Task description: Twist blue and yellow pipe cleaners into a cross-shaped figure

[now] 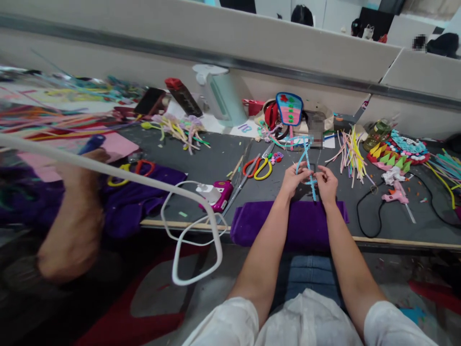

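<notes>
Between my two hands is a light blue pipe cleaner piece (307,154), twisted into a long narrow shape with a cross-like lower end. My left hand (296,179) is closed on it from the left, thumb and fingers pinching. On the other side, my right hand (327,183) has its fingers bent together at the blue strands; the fingertips are small and partly hidden. Both wrists rest near a folded purple cloth (266,221) at the table's front edge. Scissors with red and yellow handles (262,169) lie just left of my left hand.
A pink glue gun (396,193) with a black cord lies right. Pipe cleaner bundles (351,151) lie beyond. A magenta power strip (221,196) and white cable (216,240) are left. A kettle (226,96) stands behind. Another person's arm (81,211) reaches in at far left.
</notes>
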Demonstrator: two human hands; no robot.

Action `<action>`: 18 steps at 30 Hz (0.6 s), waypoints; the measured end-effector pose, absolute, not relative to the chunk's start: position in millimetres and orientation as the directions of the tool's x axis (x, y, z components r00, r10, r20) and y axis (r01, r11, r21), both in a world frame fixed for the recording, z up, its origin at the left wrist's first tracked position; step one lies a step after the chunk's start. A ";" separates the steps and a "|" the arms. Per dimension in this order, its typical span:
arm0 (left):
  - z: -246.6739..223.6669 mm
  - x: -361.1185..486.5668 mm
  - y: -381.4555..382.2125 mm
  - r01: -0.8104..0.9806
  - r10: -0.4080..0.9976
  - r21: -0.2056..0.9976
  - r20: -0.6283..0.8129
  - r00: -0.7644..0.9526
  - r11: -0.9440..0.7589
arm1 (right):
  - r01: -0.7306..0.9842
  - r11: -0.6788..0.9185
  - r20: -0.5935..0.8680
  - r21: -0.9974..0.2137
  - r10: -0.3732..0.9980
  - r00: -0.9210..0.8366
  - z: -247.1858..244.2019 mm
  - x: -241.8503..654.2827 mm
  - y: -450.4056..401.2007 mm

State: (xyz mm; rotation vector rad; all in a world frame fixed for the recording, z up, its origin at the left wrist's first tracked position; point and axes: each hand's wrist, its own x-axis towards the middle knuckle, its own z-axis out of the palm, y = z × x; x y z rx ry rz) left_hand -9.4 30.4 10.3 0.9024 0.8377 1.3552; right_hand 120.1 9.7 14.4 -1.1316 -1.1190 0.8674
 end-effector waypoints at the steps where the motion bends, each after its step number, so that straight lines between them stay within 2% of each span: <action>1: 10.9 -9.0 29.8 -0.433 0.999 0.901 0.021 0.049 0.002 | 0.006 0.231 0.225 -0.973 0.943 0.245 14.0 119.5 9.6; 8: 17.6 -9.1 25.3 -0.444 0.995 0.896 0.055 0.088 -0.010 | -0.023 0.233 0.223 -0.972 0.953 0.207 13.8 118.6 8.3; 13: 20.5 -9.0 22.1 -0.483 0.992 0.875 0.049 0.113 0.012 | -0.220 0.188 0.133 -0.957 0.961 0.241 17.5 123.8 12.9; 18: 22.5 -12.1 17.5 -0.391 0.947 0.918 0.062 0.314 0.069 | -0.395 0.155 0.033 -0.905 0.954 0.298 17.5 145.8 25.0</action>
